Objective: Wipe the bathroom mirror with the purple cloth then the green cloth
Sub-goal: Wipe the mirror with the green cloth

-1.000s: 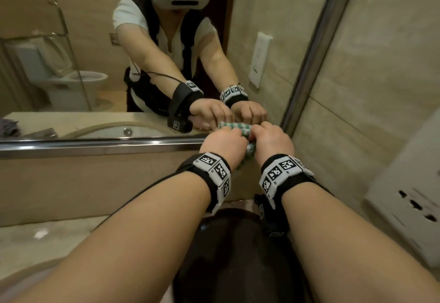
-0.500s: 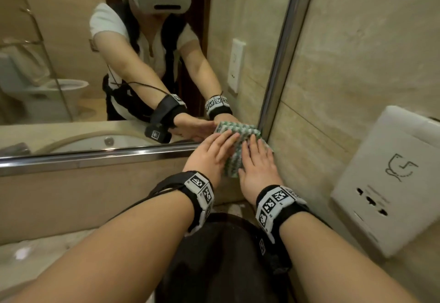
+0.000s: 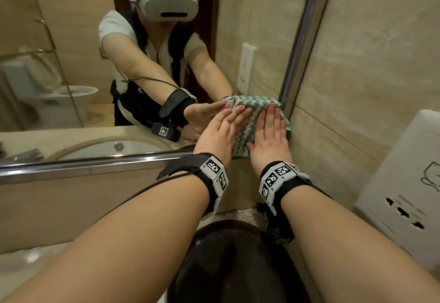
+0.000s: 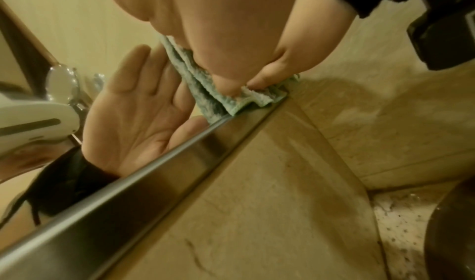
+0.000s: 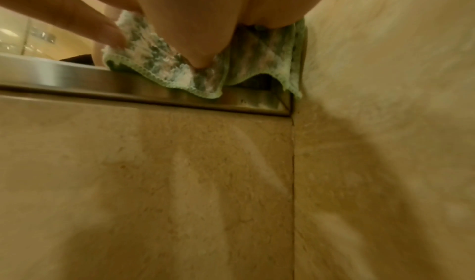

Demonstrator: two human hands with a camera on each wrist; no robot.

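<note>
Head view: both hands, left [image 3: 220,131] and right [image 3: 270,136], lie flat with straight fingers on the folded green-and-white knitted cloth [image 3: 252,114], pinning it against the steel-framed wall mirror [image 3: 71,41] at its lower right corner, presumably to spread wiping pressure.

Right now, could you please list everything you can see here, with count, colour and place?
green cloth: one, green and white, folded, pressed flat on the mirror's lower right corner
mirror: one, on the wall ahead, with a reflection of the person and a toilet
mirror frame: one, silver metal, along the bottom and right edges
wall tiles: beige, right of and below the mirror
dispenser box: one, white, on the right wall
dark round object: one, black, below the wrists
wristbands: two, black with white markers
left hand: fingers straight, pressing the cloth's left part
right hand: fingers straight, flat on the cloth
</note>
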